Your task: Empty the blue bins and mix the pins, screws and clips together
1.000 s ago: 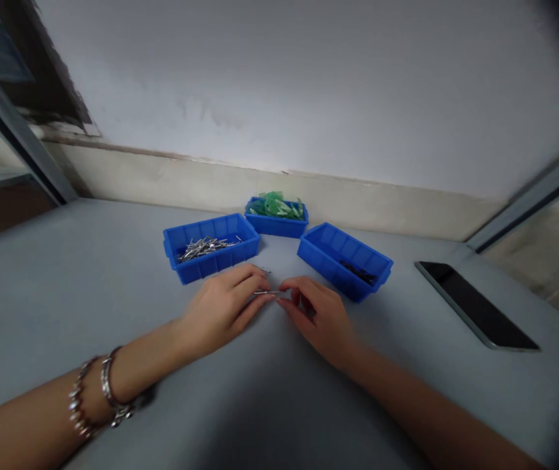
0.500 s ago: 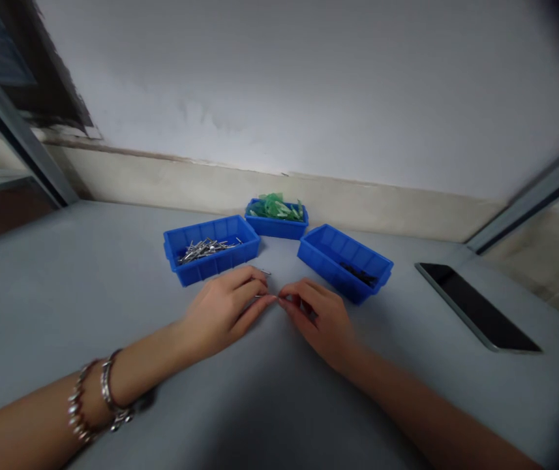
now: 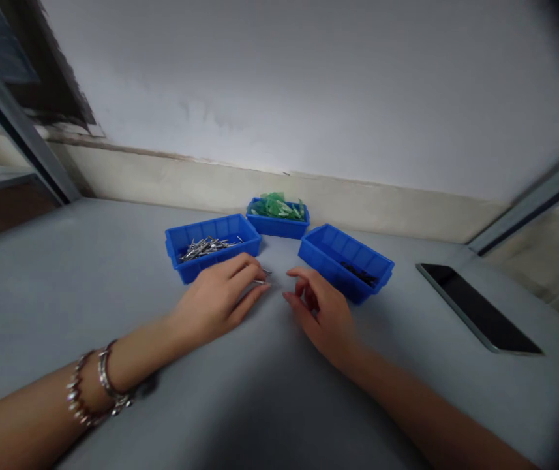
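Observation:
My left hand (image 3: 215,297) rests on the grey table (image 3: 113,274) with its fingers pinched on a thin metal pin (image 3: 259,282). A second pin (image 3: 266,271) lies on the table just beyond its fingertips. My right hand (image 3: 321,308) sits a short gap to the right, with fingers curled, thumb and forefinger apart, and nothing in it. Just behind my left hand, a blue bin (image 3: 176,240) holds several metal pins (image 3: 205,247).
A blue bin (image 3: 279,228) of green plastic pieces (image 3: 275,206) stands at the back near the wall. Another blue bin (image 3: 328,243) to the right holds a few dark small parts (image 3: 360,274). A dark phone (image 3: 477,307) lies flat at the right. Metal frame posts stand at both sides.
Both hands were pinching the pin together; now my right hand has let go and drawn slightly right, while my left hand keeps the pin and has shifted a little back.

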Motion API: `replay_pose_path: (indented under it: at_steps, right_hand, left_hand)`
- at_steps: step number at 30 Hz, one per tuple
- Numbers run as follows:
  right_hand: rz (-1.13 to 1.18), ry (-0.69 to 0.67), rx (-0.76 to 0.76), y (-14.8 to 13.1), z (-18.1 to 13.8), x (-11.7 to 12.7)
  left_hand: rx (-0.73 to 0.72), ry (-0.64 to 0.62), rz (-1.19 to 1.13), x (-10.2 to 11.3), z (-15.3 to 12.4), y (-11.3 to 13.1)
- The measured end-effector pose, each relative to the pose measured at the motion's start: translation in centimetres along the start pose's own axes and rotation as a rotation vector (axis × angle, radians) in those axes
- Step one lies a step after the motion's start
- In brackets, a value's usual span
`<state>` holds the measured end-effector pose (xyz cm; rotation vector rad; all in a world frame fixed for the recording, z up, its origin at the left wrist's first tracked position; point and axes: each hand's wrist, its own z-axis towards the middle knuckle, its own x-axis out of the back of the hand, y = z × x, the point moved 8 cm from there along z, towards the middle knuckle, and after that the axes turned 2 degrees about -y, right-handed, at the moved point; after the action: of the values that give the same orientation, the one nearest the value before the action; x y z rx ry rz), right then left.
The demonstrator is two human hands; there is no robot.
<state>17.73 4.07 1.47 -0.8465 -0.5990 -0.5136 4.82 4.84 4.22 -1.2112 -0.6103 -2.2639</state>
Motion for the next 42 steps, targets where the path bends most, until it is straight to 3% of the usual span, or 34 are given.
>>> replay_pose_path:
  at_steps: [4, 6, 11, 16, 24, 29, 31, 33, 37, 42]
  right_hand:
    - [-0.002, -0.013, -0.034, 0.7, -0.4, -0.4]
    - [0.0, -0.045, -0.022, 0.7, -0.6, -0.7]
    - [0.001, -0.061, -0.006, 0.4, -0.7, -0.9]
    - [0.013, -0.075, -0.009, 0.3, -0.7, -1.0]
    - [0.037, -0.112, 0.002, 0.2, -0.7, -1.3]
    - [0.046, -0.13, -0.006, 0.2, -0.7, -1.5]
    - [0.047, -0.135, -0.014, 0.2, -0.6, -1.5]
    - [0.046, -0.138, -0.013, 0.2, -0.4, -1.5]
    - [0.053, -0.145, -0.008, 0.2, -0.2, -1.6]
    - [0.054, -0.159, -0.009, 0.1, -0.3, -1.7]
  left_hand:
    - [0.19, 0.134, 0.318, 2.4, 0.2, -2.8]
    - [0.315, 0.143, 0.471, 3.1, 0.0, -4.4]
    - [0.456, -0.03, 0.67, 2.5, -0.1, -6.4]
    - [0.561, -0.15, 0.643, 1.9, -0.3, -6.9]
    - [0.535, -0.116, 0.63, 2.0, -0.3, -6.9]
    - [0.321, -0.009, 0.563, 1.9, 0.3, -5.1]
    - [0.204, -0.074, 0.484, 1.1, 0.5, -3.8]
    - [0.137, -0.215, 0.422, -0.2, 0.5, -2.7]
    - [0.231, -0.418, 0.415, -2.1, -0.4, -2.3]
    - [0.301, -0.476, 0.467, -3.1, -1.0, -3.1]
